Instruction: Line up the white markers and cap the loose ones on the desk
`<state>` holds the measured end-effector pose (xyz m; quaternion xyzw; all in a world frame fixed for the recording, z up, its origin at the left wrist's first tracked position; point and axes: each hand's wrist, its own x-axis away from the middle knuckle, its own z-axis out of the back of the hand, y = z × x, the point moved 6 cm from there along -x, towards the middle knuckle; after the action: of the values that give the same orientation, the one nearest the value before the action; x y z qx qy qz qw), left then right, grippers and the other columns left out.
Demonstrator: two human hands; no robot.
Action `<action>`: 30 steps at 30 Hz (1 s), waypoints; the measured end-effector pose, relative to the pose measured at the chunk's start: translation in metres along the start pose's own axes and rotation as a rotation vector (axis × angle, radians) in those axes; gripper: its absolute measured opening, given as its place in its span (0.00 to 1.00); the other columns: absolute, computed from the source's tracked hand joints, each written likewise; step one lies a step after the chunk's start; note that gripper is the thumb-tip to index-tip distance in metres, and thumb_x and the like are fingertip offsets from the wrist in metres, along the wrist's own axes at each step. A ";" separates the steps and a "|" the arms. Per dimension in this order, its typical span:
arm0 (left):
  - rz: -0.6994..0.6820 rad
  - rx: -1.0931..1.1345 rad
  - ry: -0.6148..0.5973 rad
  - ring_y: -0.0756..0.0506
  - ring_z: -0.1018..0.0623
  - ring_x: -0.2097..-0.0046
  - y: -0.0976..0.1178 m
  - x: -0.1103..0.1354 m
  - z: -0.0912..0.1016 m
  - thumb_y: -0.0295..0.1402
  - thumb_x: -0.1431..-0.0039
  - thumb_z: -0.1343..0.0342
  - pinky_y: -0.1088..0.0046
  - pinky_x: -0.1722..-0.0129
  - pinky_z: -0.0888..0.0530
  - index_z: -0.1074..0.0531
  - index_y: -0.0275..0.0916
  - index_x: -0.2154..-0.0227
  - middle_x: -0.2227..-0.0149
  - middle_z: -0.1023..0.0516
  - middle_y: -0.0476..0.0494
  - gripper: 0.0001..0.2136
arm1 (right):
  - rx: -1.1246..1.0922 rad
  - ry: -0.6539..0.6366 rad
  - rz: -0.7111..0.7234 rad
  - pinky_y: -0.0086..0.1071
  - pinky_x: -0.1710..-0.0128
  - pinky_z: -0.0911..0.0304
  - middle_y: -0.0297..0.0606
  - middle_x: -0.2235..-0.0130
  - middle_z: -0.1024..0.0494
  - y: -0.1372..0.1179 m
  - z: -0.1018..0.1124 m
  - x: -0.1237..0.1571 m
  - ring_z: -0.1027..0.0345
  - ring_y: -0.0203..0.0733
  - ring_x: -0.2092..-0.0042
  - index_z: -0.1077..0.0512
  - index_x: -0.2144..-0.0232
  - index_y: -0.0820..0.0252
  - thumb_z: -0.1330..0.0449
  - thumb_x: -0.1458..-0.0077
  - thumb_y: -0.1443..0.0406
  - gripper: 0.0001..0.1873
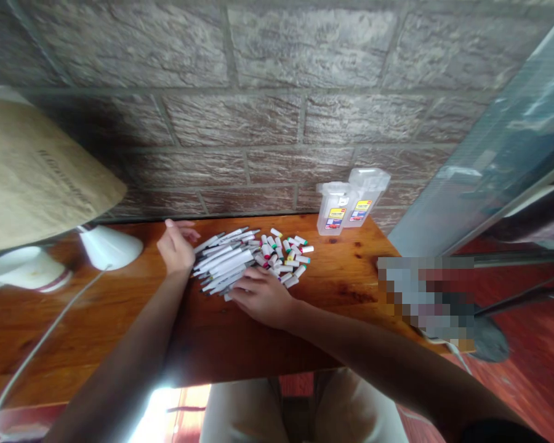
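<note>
A heap of several white markers [226, 261] lies on the wooden table [120, 307], with a cluster of loose coloured caps [286, 255] to its right. My left hand [176, 246] rests at the heap's left end, fingers curled toward the marker tips, holding nothing I can make out. My right hand [261, 294] lies palm down on the near side of the heap, fingers spread over the markers' lower ends.
Two clear plastic marker boxes [348, 206] stand upright against the brick wall at the back right. A white lamp base [111, 246] with its cable, a white bowl [25, 271] and a brown paper bag [32, 178] sit at the left. A glass panel [489, 166] rises at the right.
</note>
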<state>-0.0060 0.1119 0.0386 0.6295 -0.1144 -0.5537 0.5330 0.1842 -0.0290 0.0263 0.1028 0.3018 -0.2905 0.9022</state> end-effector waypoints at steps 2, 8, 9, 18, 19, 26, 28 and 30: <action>0.122 0.114 0.006 0.49 0.27 0.77 -0.010 0.001 0.004 0.52 0.32 0.71 0.74 0.75 0.31 0.26 0.33 0.70 0.79 0.26 0.45 0.34 | 0.010 -0.018 -0.026 0.37 0.61 0.45 0.35 0.69 0.25 0.003 0.003 0.001 0.39 0.42 0.60 0.28 0.71 0.59 0.43 0.37 0.66 0.10; 0.247 0.195 -0.109 0.48 0.30 0.80 -0.020 0.005 0.000 0.58 0.36 0.68 0.72 0.79 0.35 0.27 0.37 0.76 0.82 0.28 0.44 0.35 | -0.020 -0.024 -0.108 0.36 0.58 0.40 0.36 0.68 0.23 0.021 0.012 0.009 0.37 0.42 0.61 0.26 0.69 0.59 0.42 0.38 0.64 0.09; 0.249 0.198 -0.119 0.48 0.30 0.80 -0.021 0.005 -0.001 0.58 0.36 0.68 0.72 0.79 0.34 0.26 0.37 0.76 0.82 0.28 0.44 0.35 | -0.032 -0.026 -0.122 0.36 0.57 0.40 0.37 0.67 0.23 0.024 0.013 0.011 0.36 0.42 0.61 0.25 0.68 0.59 0.42 0.38 0.63 0.08; 0.137 0.118 -0.153 0.48 0.30 0.80 -0.013 -0.002 0.011 0.56 0.34 0.68 0.71 0.78 0.35 0.26 0.39 0.77 0.82 0.28 0.44 0.34 | -0.269 0.143 -0.235 0.33 0.55 0.35 0.39 0.63 0.21 0.054 0.038 0.009 0.29 0.41 0.60 0.22 0.65 0.57 0.38 0.41 0.56 0.12; 0.113 0.084 -0.145 0.48 0.30 0.80 -0.011 -0.002 0.014 0.55 0.34 0.68 0.71 0.78 0.34 0.26 0.39 0.78 0.82 0.28 0.44 0.34 | -0.283 0.178 -0.286 0.33 0.57 0.34 0.39 0.64 0.21 0.061 0.042 0.010 0.29 0.40 0.61 0.22 0.65 0.57 0.39 0.40 0.57 0.11; -0.076 -0.005 -0.188 0.44 0.22 0.66 0.034 0.008 0.016 0.56 0.38 0.56 0.68 0.59 0.27 0.23 0.38 0.75 0.72 0.20 0.41 0.28 | -0.358 0.294 -0.593 0.32 0.63 0.37 0.39 0.70 0.23 0.102 0.059 0.028 0.30 0.39 0.67 0.23 0.71 0.59 0.44 0.38 0.57 0.16; 0.024 0.255 -0.132 0.43 0.21 0.61 0.059 0.010 0.011 0.61 0.39 0.64 0.66 0.57 0.26 0.22 0.38 0.67 0.68 0.20 0.38 0.34 | -0.512 0.341 -0.716 0.32 0.64 0.37 0.38 0.71 0.24 0.106 0.055 0.032 0.31 0.39 0.68 0.23 0.71 0.60 0.45 0.38 0.53 0.19; 0.153 0.569 -0.124 0.41 0.22 0.51 0.089 0.014 -0.003 0.64 0.40 0.70 0.63 0.54 0.25 0.24 0.41 0.57 0.57 0.19 0.37 0.38 | -0.812 0.368 -0.861 0.31 0.69 0.37 0.39 0.69 0.22 0.104 0.046 0.033 0.31 0.39 0.69 0.24 0.66 0.60 0.44 0.41 0.50 0.20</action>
<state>0.0409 0.0668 0.1006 0.7082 -0.3443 -0.4950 0.3673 0.2881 0.0233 0.0441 -0.3315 0.5532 -0.4677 0.6045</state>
